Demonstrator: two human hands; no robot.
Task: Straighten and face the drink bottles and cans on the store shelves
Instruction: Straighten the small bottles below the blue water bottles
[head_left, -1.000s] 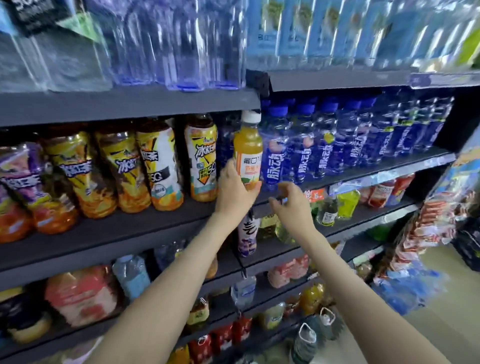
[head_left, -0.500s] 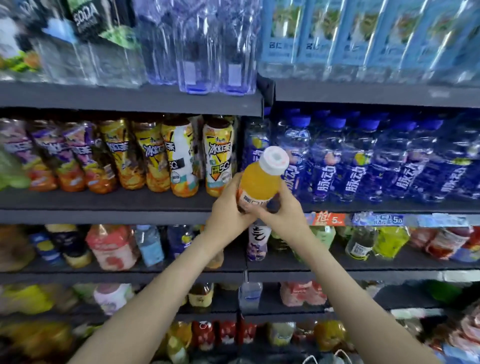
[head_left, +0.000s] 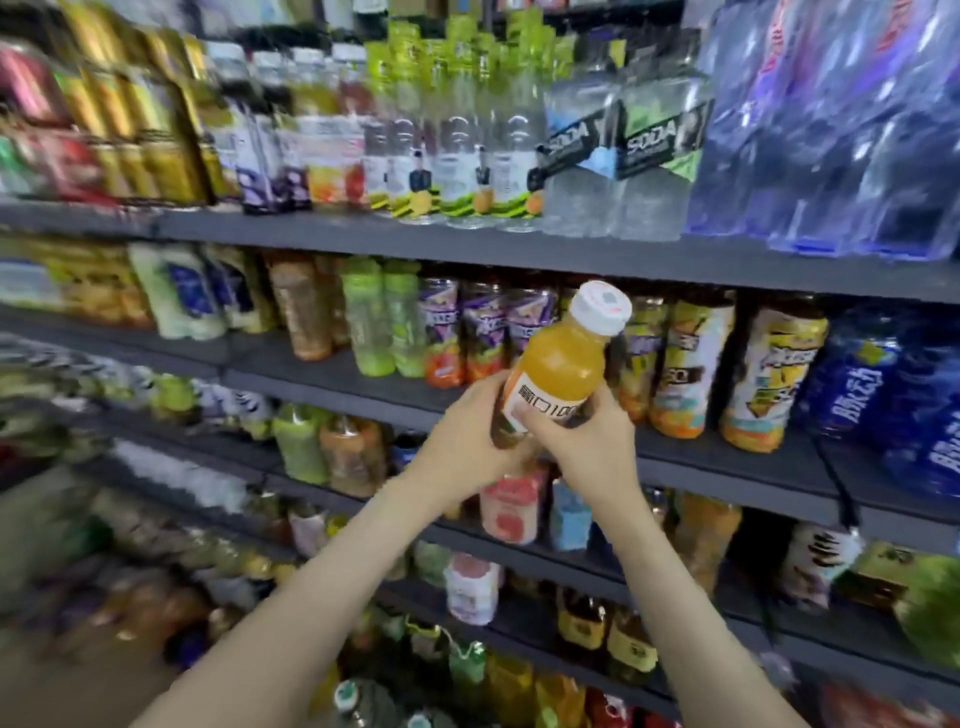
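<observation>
An orange juice bottle (head_left: 556, 364) with a white cap (head_left: 601, 307) is held in the air at the centre of the frame, in front of the middle shelf (head_left: 291, 374). It is tilted so that the cap leans toward the upper right. Both hands grip its lower half. The left hand (head_left: 465, 441) wraps the base from the left. The right hand (head_left: 589, 449) curls round the white label from the right, with its thumb across the label. Behind the bottle stand purple-labelled bottles (head_left: 483, 332), and just right of it yellow-labelled bottles (head_left: 685, 364). Dark blue bottles (head_left: 857, 379) fill the right edge. Clear soda bottles (head_left: 644, 176) stand on the shelf above, at upper right. The left of the frame is blurred
</observation>
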